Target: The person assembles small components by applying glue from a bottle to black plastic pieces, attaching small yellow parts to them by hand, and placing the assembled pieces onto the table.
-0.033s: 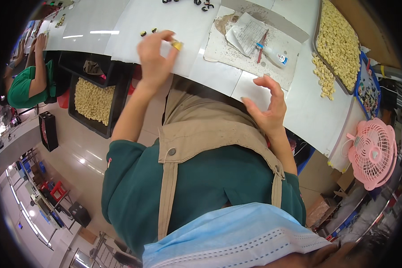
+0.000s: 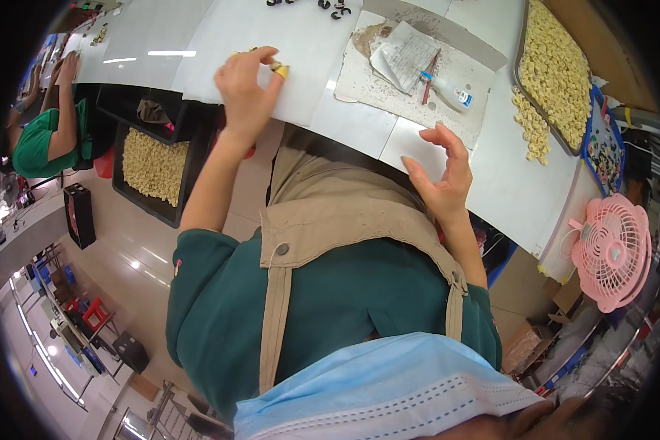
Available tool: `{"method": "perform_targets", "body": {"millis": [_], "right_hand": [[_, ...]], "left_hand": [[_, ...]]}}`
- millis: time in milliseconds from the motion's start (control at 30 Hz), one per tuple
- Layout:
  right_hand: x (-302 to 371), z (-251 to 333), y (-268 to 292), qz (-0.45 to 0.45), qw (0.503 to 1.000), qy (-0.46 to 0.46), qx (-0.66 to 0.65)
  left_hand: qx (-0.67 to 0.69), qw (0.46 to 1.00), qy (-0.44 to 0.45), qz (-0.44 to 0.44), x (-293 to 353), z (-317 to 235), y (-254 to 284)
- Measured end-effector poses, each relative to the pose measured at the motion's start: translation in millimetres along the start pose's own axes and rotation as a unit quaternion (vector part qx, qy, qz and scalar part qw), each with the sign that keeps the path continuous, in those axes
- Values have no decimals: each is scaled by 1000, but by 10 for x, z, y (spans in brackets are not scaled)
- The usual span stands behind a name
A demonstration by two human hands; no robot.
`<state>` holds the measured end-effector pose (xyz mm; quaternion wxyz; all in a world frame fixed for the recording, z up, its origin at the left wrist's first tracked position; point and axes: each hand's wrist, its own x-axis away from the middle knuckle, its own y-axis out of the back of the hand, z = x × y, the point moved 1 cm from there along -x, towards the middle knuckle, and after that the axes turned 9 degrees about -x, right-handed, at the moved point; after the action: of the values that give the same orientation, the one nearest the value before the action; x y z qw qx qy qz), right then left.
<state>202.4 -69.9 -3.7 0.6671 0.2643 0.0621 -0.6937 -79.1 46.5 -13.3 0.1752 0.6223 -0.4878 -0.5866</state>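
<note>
My left hand is above the white table, pinching a small yellow-and-dark piece between thumb and forefinger. What kind of piece it is cannot be made out. Part of another small yellowish piece shows just behind its knuckles. My right hand hovers at the table's near edge, thumb and fingers curved apart with nothing between them. Ahead of it lies a stained white board bearing a printed paper sheet, a thin red stick-like tool and a clear bottle with a blue tip.
Small black curved parts lie at the far edge. To the right are a tray heaped with small cream-coloured pieces, a spilled pile, a blue tray and a pink fan. A black bin stands left; a person in green works beyond.
My left hand has shifted slightly left and away from me, still pinching the small piece, and now covers most of the loose pieces behind it. The right hand has barely moved.
</note>
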Motion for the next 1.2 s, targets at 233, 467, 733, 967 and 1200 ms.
{"method": "perform_targets", "body": {"millis": [233,467,733,967,1200], "right_hand": [[101,-138,72,-60,997,-38,32],[33,-80,166,-66,996,-25,58],[-358,-243,424,-131,980,-89,117],[-405,-510,392,-93,967,-137,191],[-362,-418,321,-51,959,-152,233]], "left_hand": [[-96,991,-77,-60,-323,23,-86],[-51,994,30,89,-870,-326,-594],[204,978,-49,-3,-658,-268,-620],[615,699,180,317,429,-990,-13],[695,565,299,329,744,-1168,9]]}}
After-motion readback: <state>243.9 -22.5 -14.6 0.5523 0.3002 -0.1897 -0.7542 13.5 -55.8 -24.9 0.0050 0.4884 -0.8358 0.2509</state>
